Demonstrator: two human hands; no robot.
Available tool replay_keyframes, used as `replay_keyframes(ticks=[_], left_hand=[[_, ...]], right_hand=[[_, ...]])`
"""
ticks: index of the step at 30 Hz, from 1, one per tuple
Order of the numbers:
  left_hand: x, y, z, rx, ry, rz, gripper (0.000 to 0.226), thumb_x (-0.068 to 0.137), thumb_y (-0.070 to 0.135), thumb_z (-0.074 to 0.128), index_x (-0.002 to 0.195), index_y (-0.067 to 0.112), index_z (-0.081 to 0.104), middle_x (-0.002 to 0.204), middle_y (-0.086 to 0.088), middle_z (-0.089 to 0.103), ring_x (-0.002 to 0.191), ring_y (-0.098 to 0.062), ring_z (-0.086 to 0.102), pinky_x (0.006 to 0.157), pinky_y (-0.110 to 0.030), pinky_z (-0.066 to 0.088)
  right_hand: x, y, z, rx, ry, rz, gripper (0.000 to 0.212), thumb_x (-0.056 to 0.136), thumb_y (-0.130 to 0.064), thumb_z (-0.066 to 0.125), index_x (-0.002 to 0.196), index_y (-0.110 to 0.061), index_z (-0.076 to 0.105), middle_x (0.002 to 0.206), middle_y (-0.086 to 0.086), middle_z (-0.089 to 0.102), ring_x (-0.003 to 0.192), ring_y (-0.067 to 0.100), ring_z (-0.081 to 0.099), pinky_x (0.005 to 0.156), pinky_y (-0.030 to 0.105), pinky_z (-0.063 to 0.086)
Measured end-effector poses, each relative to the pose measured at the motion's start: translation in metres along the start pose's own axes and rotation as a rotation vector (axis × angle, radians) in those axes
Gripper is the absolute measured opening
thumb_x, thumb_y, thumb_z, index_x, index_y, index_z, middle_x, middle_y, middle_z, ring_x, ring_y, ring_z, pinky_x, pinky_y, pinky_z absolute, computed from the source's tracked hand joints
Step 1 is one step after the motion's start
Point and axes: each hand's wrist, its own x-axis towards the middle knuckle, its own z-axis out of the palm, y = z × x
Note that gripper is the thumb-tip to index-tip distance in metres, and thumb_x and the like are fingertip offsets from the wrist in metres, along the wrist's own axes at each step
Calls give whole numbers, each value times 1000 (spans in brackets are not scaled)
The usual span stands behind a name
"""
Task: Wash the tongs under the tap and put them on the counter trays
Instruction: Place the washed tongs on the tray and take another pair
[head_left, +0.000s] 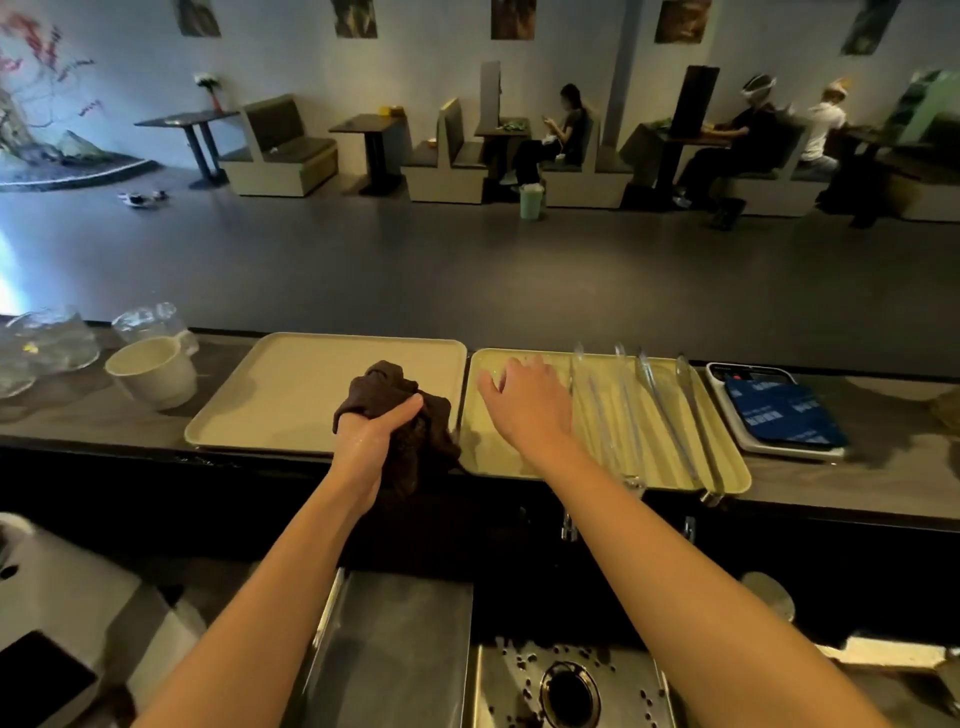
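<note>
Dark and long, the table (104, 415) runs across the view and carries two pale trays side by side. On the right tray (498, 457) several metal tongs (660, 410) lie lengthwise, roughly parallel, their near ends reaching over the tray's front rim. The right hand (524, 400) hovers or rests over the bare left part of that tray, just beside the tongs, its fingers (491, 387) spread loose and holding nothing. The left hand (371, 434) is clenched around a crumpled dark brown cloth (410, 415) at the near right corner of the left tray (291, 389), whose surface is otherwise bare. Left of the trays stand a cream mug (150, 371) and some clear glassware (52, 338); right of them sits a white device with a blue panel (779, 410). Below the table edge a steel sink (519, 686) shows a dark drain and scattered drops, with a flat steel surface beside it. Beyond the table lies a wide grey floor (467, 260), then a row of booths with dark small dining tables along a pale wall hung with pictures, where a few people sit (566, 135).
</note>
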Motion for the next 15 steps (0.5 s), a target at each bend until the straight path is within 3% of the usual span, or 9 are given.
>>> replay_keyframes(ticks=[3, 6, 11, 15], left_hand=[[-23, 4, -41, -19, 63, 23, 17, 84, 8, 73, 99, 13, 68, 94, -5, 74, 87, -16, 73, 80, -32, 56], [-51, 8, -95, -9, 165, 28, 18, 82, 12, 76, 99, 13, 69, 96, -8, 74, 88, -19, 73, 78, -34, 56], [-110, 21, -185, -26, 315, 86, 10, 85, 10, 72, 94, 9, 70, 80, -2, 77, 74, -14, 74, 61, -25, 58], [-161, 25, -259, -44, 469, 106, 16, 81, 11, 77, 96, 8, 71, 91, -11, 76, 84, -24, 74, 75, -34, 59]], right_hand=[[-29, -45, 5, 191, -97, -57, 36, 101, -51, 39, 81, -23, 53, 85, -6, 54, 79, 15, 53, 60, 30, 32], [-67, -102, 17, 388, -207, -157, 33, 102, -46, 42, 77, -26, 48, 76, -8, 52, 66, 9, 48, 54, 27, 28], [-137, -198, 39, 619, -313, -266, 33, 101, -48, 45, 77, -25, 50, 75, -5, 58, 70, 14, 54, 61, 35, 40], [-198, -256, 56, 727, -410, -349, 38, 103, -44, 45, 74, -21, 51, 70, -2, 58, 67, 16, 56, 62, 38, 39]])
